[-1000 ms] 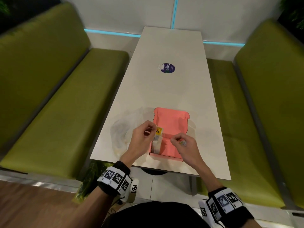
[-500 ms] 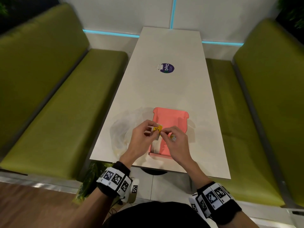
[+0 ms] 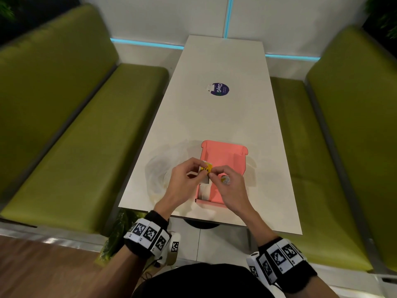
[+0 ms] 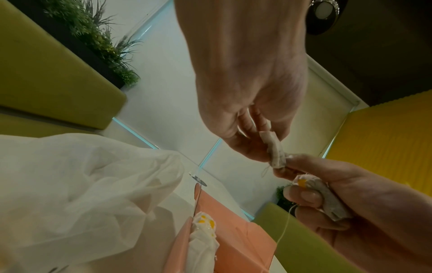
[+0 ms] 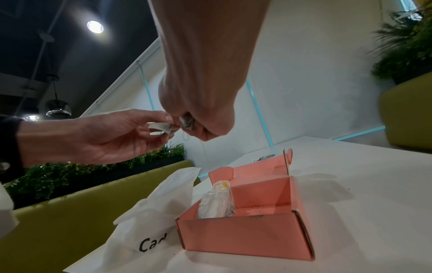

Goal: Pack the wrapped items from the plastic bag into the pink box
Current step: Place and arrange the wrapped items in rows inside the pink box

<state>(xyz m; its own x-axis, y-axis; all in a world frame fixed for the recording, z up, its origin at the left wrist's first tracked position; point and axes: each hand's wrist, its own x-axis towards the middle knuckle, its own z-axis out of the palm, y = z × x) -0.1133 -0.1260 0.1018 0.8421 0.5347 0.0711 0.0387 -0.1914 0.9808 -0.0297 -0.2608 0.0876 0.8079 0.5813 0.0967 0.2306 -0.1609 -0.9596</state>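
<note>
Above the open pink box (image 3: 223, 155) my left hand (image 3: 200, 168) pinches a small wrapped item with a yellow tag (image 3: 205, 169). My right hand (image 3: 214, 173) pinches the same item at its other end. The left wrist view shows this wrapped item (image 4: 275, 151) between both hands, and a second wrapped item (image 4: 327, 195) curled in my right hand's (image 4: 287, 170) lower fingers, a thread hanging from it. More white wrapped items (image 5: 217, 201) stand in the left end of the pink box (image 5: 245, 238). The white plastic bag (image 3: 163, 171) lies left of the box.
The box sits near the front edge of a long white table (image 3: 214, 117) with a round purple sticker (image 3: 219, 89) further back. Green benches (image 3: 75, 136) flank both sides. The box lid (image 5: 264, 166) stands open at the far side.
My right hand moved left from over the box's near right part to meet the left hand and now pinches the tagged item. The left hand stayed almost still.
</note>
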